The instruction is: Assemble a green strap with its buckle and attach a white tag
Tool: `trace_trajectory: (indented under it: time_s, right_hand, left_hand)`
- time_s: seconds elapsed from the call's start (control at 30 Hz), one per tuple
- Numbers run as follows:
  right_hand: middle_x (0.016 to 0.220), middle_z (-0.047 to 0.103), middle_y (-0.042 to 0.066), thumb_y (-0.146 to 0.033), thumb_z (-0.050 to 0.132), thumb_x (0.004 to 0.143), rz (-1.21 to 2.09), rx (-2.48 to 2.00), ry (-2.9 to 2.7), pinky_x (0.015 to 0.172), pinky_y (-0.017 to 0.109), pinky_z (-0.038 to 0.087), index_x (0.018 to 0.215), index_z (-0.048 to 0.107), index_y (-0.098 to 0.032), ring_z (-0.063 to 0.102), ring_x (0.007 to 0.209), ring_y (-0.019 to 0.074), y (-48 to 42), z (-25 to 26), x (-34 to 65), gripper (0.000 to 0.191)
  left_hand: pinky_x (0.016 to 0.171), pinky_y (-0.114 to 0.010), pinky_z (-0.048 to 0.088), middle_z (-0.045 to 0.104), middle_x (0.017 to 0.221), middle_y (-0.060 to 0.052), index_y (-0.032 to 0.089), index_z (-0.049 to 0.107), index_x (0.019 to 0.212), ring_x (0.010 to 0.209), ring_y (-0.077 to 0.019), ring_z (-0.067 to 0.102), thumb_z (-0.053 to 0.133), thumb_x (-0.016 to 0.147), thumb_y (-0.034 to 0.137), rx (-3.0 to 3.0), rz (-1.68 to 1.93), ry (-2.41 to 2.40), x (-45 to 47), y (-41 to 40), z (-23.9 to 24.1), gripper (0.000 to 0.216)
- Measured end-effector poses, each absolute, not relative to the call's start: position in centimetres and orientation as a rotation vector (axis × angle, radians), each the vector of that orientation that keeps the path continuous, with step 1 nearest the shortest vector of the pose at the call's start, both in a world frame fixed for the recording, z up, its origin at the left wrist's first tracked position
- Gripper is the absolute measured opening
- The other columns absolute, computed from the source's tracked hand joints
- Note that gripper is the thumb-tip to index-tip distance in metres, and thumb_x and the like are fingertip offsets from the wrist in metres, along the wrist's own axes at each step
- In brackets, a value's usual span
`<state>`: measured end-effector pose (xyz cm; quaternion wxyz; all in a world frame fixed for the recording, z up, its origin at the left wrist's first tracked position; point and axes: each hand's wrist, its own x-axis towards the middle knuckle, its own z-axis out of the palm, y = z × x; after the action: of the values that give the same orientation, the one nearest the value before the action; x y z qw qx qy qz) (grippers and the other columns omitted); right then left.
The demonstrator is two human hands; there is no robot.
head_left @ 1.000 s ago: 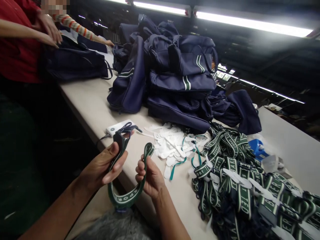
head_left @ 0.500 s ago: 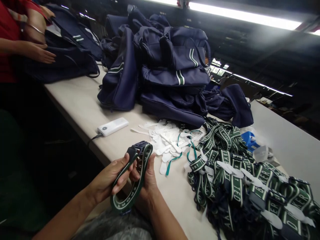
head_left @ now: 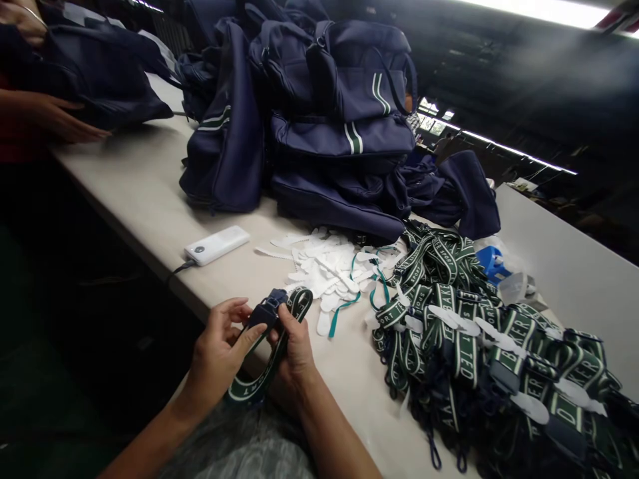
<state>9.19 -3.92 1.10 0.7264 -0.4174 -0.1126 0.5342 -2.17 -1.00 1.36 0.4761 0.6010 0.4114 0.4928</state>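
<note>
A coiled green strap (head_left: 253, 386) with white lettering and a dark navy end piece is held between both hands, just over the table's front edge. My left hand (head_left: 219, 339) grips the navy end piece, thumb on top. On the other side, my right hand (head_left: 295, 342) pinches the coil, its thumb pressed near the dark buckle-like fitting. Some of its fingers are hidden behind the strap. Beyond the hands lies a heap of white paper strips (head_left: 329, 263), with thin teal ribbons (head_left: 344, 309) among them. To the right is a big pile of similar lettered straps (head_left: 466, 346).
Navy bags (head_left: 339, 133) with green-white stripes are stacked at the back of the table (head_left: 144, 193). A white power bank (head_left: 217, 245) with a cable lies near the front edge. A blue plastic object (head_left: 492, 265) sits right. Another person's hand (head_left: 64, 120) touches a navy bag at left.
My left hand has shifted its grip up onto the strap's navy end piece, and my right thumb has come over the coil. The other person's navy bag has moved left. The view has shifted slightly.
</note>
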Motion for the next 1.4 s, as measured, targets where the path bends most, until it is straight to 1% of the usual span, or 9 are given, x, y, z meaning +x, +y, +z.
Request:
trace_trajectory:
  time_s: [0.2,0.33,0.43,0.6,0.77,0.9,1.1,1.23,1.4]
  right_hand:
    - [0.050,0.044,-0.005,-0.053,0.075,0.076,1.015,-1.086,-0.508,0.048,0.022,0.027,0.067,0.054,-0.016,0.036,0.047,0.0078,-4.7,1.7,9.3,0.043]
    - [0.052,0.048,-0.005,-0.053,0.073,0.077,0.939,-1.208,-0.589,0.043,0.021,0.029,0.072,0.055,-0.016,0.038,0.044,0.0077,-4.7,0.9,9.1,0.041]
    - [0.052,0.049,-0.005,-0.049,0.073,0.074,0.946,-1.269,-0.623,0.040,0.021,0.032,0.074,0.054,-0.017,0.040,0.040,0.0081,-4.7,0.5,9.0,0.037]
    - [0.049,0.049,-0.005,-0.038,0.067,0.074,0.949,-1.387,-0.742,0.039,0.022,0.034,0.072,0.054,-0.018,0.045,0.039,0.0109,-5.1,1.5,9.5,0.024]
    - [0.060,0.057,-0.002,-0.024,0.060,0.076,0.786,-1.454,-0.995,0.045,0.022,0.041,0.075,0.060,-0.017,0.052,0.048,0.0121,-5.6,1.7,10.6,0.007]
    - [0.063,0.060,-0.002,-0.019,0.058,0.076,0.739,-1.446,-1.117,0.048,0.021,0.042,0.080,0.065,-0.016,0.054,0.053,0.0130,-5.5,1.9,11.1,0.009]
    - [0.060,0.055,-0.003,-0.016,0.057,0.070,0.867,-1.408,-1.079,0.047,0.020,0.039,0.069,0.055,-0.017,0.052,0.052,0.0116,-5.5,2.5,10.8,0.003]
    - [0.055,0.050,-0.004,-0.021,0.061,0.073,1.007,-1.379,-1.035,0.044,0.021,0.036,0.066,0.050,-0.019,0.047,0.048,0.0108,-5.6,2.3,10.2,0.013]
    - [0.064,0.060,0.001,-0.042,0.072,0.078,0.885,-1.448,-0.922,0.049,0.025,0.045,0.083,0.066,-0.017,0.057,0.059,0.0171,-5.0,1.5,9.4,0.027]
  left_hand:
    - [0.080,-0.016,0.048,0.066,0.096,-0.002,0.026,0.072,0.097,0.087,-0.0168,0.060,0.088,0.066,0.013,1.546,1.182,1.025,-2.5,-1.1,1.9,0.038]
    - [0.070,-0.019,0.050,0.064,0.081,-0.001,0.023,0.068,0.082,0.079,-0.0179,0.061,0.087,0.070,0.023,1.351,1.063,1.033,-2.5,-0.9,1.7,0.023]
    - [0.063,-0.023,0.052,0.061,0.088,-0.003,0.019,0.063,0.073,0.073,-0.0178,0.060,0.086,0.071,0.033,1.178,1.017,0.924,-2.6,-0.4,1.8,0.027]
    - [0.071,-0.027,0.057,0.062,0.113,-0.008,0.014,0.063,0.075,0.082,-0.0195,0.065,0.090,0.065,0.040,0.887,0.926,0.814,-2.9,0.3,3.1,0.038]
    - [0.072,-0.023,0.055,0.070,0.090,-0.010,0.012,0.066,0.083,0.077,-0.0174,0.065,0.091,0.066,0.040,0.763,0.724,0.713,-2.9,1.1,3.9,0.042]
    - [0.069,-0.019,0.053,0.069,0.083,-0.007,0.013,0.064,0.085,0.073,-0.0140,0.062,0.087,0.073,0.040,0.805,0.719,0.657,-2.5,1.4,3.6,0.038]
    - [0.057,-0.017,0.047,0.063,0.075,-0.001,0.016,0.058,0.081,0.064,-0.0125,0.057,0.087,0.069,0.047,0.941,0.823,0.748,-1.7,1.5,3.1,0.044]
    - [0.057,-0.020,0.047,0.062,0.073,-0.001,0.017,0.058,0.081,0.064,-0.0137,0.056,0.087,0.066,0.051,0.929,0.890,0.820,-1.7,1.3,2.8,0.047]
    - [0.060,-0.022,0.045,0.060,0.072,-0.001,0.017,0.057,0.078,0.066,-0.0145,0.055,0.084,0.068,0.057,0.870,0.954,0.830,-2.4,1.1,1.6,0.050]
